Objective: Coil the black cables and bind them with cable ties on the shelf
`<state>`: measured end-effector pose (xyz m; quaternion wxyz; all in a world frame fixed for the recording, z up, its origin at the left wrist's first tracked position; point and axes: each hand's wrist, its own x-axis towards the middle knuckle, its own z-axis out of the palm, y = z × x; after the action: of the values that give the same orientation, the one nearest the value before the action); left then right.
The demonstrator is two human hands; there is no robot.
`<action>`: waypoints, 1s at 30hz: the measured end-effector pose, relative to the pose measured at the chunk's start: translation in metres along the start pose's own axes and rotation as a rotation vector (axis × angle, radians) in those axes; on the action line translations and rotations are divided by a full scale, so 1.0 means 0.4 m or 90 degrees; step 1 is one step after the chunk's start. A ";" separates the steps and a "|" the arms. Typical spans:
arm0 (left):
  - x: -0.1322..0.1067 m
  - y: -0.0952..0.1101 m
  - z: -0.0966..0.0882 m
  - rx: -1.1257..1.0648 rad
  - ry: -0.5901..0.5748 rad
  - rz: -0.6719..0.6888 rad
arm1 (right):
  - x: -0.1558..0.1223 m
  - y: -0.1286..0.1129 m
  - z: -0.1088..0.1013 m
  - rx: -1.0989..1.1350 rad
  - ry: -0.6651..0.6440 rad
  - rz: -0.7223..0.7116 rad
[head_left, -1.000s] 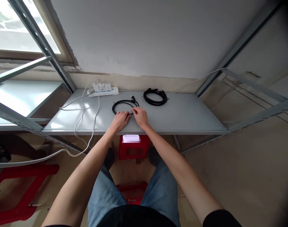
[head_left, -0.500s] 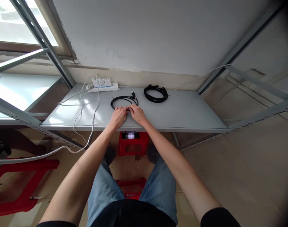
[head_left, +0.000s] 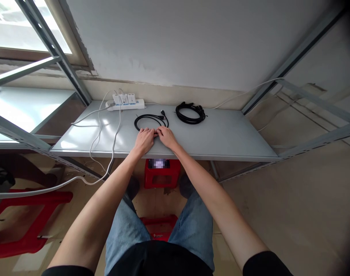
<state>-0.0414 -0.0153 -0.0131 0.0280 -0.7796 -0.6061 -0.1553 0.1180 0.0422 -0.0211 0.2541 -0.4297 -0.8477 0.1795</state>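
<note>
A black cable point(head_left: 146, 116) lies in a loose coil on the grey metal shelf point(head_left: 221, 134), its plug ends on the far right side of the loop. My left hand point(head_left: 145, 140) is closed on the near side of this coil, knuckles up. Close beside it, my right hand point(head_left: 166, 137) pinches the same stretch of cable, the fingertips of both hands almost meeting. What exactly the fingers grip is partly hidden beneath them. Farther back to the right rests a second, thicker black cable coil point(head_left: 189, 119), touched by neither hand.
A white power strip point(head_left: 137, 104) with plugged-in adapters stands at the back left. White cords point(head_left: 114, 142) run from it over the shelf's front edge. Upright metal posts flank the shelf. Below are a red stool point(head_left: 162, 180) with a phone point(head_left: 159, 163) on it, and another red stool point(head_left: 31, 226).
Both hands stay at the near side of the coil with hardly any movement. The whole view has shifted very slightly.
</note>
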 end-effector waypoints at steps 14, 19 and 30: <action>0.000 0.005 -0.017 -0.044 0.000 -0.006 | 0.177 -0.090 -0.147 -0.066 -0.425 0.182; -0.004 0.001 -0.014 -0.077 -0.001 0.034 | 0.184 -0.086 -0.199 0.025 -0.521 0.250; -0.003 -0.007 -0.001 -0.077 -0.009 0.060 | 0.163 -0.089 -0.194 -0.021 -0.479 0.241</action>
<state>-0.0445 -0.0157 -0.0134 -0.0158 -0.8084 -0.5587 -0.1846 0.1082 0.0823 0.0782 -0.1172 -0.4866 -0.7901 0.3539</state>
